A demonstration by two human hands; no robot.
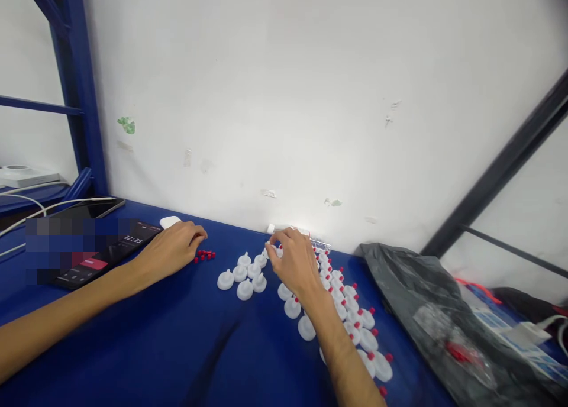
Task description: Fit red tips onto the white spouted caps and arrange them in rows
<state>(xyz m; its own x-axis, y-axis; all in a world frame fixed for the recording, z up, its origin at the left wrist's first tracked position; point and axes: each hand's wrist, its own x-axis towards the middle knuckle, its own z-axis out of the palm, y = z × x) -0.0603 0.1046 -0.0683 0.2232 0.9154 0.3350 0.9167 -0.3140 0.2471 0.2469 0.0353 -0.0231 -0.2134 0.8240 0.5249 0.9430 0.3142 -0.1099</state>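
My left hand [180,243] is over the left part of the blue table, thumb and fingers curled together; what they hold, if anything, is hidden. Just beside its fingertips lies a small pile of red caps [205,255]. My right hand [293,258] has thumb and index finger bent into a pinch around a white nozzle piece [267,245], partly covered by the fingers. Between the hands stand several round white nozzle pieces without caps [245,288]. Right of and partly under my right forearm are rows of white nozzle pieces with red caps [367,339].
On the left lie a phone with a lit screen [118,250], a second phone [104,207], white cables and a white case [169,222]. A grey plastic bag [412,300] and a clear bag with red bits [461,351] lie right. A white wall [284,99] rises behind.
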